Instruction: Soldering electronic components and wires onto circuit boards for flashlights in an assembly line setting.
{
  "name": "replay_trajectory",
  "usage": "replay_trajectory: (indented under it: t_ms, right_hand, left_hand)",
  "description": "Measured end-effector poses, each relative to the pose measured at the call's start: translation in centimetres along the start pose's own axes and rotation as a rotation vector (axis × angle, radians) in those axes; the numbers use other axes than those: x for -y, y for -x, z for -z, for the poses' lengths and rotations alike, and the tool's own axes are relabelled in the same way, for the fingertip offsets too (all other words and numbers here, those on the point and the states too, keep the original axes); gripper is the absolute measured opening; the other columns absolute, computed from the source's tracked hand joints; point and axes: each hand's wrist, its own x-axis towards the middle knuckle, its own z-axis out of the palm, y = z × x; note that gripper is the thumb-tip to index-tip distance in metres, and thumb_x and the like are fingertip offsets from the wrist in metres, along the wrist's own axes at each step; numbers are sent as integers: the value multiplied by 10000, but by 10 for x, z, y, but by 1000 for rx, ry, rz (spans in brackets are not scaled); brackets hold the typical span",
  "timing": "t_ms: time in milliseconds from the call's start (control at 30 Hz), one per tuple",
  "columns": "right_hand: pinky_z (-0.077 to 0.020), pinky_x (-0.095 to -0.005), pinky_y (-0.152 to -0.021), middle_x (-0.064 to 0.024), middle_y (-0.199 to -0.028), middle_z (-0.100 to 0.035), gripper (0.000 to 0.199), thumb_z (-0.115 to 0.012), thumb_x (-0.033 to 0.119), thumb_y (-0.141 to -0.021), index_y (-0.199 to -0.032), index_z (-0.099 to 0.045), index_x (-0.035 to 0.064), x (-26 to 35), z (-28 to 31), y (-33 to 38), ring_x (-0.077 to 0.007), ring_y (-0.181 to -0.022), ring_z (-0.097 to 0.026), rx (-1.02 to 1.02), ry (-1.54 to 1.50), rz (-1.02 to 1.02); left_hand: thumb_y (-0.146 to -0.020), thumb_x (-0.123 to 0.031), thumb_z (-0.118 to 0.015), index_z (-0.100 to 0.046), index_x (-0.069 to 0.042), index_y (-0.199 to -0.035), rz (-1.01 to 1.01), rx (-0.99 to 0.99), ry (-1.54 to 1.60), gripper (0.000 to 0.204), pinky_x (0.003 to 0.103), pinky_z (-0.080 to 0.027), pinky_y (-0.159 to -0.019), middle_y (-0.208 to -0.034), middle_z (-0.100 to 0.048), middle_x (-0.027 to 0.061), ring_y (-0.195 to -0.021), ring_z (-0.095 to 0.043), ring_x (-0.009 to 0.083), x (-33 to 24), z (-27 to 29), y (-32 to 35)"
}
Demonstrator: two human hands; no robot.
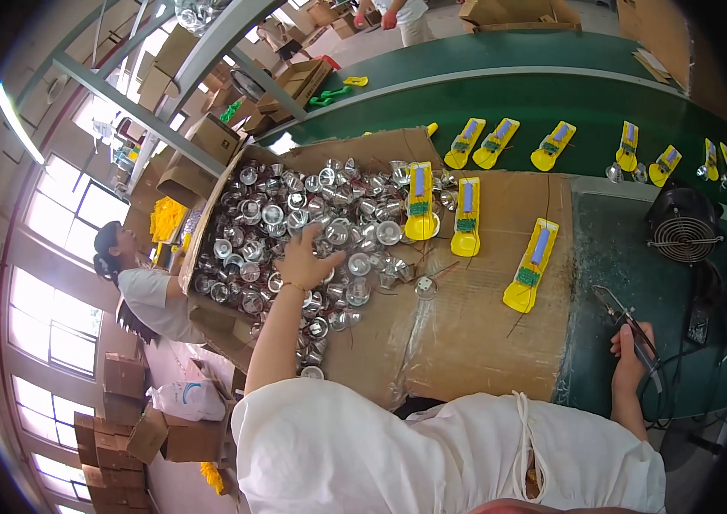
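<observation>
My left hand (308,261) reaches over a heap of shiny silver reflector cups (271,214) with its fingers spread. Nothing shows in its grip, though the fingertips are close to the cups. The heap fills a cardboard box (231,324) and spills over its near side. At the right, my right hand (627,353) grips a soldering iron (613,307), its bent tip pointing up and left. Between the hands lie yellow plastic casings (516,296), each with a blue cylindrical battery and a green circuit board. One loose reflector cup (424,287) with thin wires sits on the cardboard sheet (466,343).
More yellow casings (552,147) stand along the green conveyor (552,98) beyond the work surface. A black fan (685,231) is at the right, near dark cables. A metal frame (137,111) rises at the left, where another person (154,291) works beside stacked cartons (111,458).
</observation>
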Motion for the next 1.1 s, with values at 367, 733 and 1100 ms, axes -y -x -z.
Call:
replay_trajectory:
  t_ms: [367, 733, 1100]
  right_hand:
    - [-319, -180, -475, 5, -612, -509, 139, -563, 183, -857, -785, -516, 73, -4, -3, -7, -54, -509, -437, 20, -55, 1]
    - [-416, -210, -470, -53, -623, -555, 100, -573, 110, -824, -812, -501, 42, 9, 2, -3, -87, -516, -518, 106, -134, -143]
    - [-420, -212, -468, -72, -633, -568, 104, -593, 64, -800, -794, -500, 19, 18, 9, 4, -94, -508, -517, 110, -288, -147]
  left_hand:
    - [-771, -332, -604, -554, -97, -1033, -409, -39, -24, 356, 423, -409, -793, -965, -569, 104, -917, -546, 279, -69, -42, 56]
    - [-698, -257, -692, -544, -150, -1092, -608, -67, 10, 435, 390, -447, -675, -907, -506, 111, -834, -532, 292, -91, -43, 70]
    - [-680, -292, -689, -562, -78, -1014, -778, 30, 63, 416, 383, -443, -731, -871, -572, 85, -851, -543, 283, -140, -34, 76]
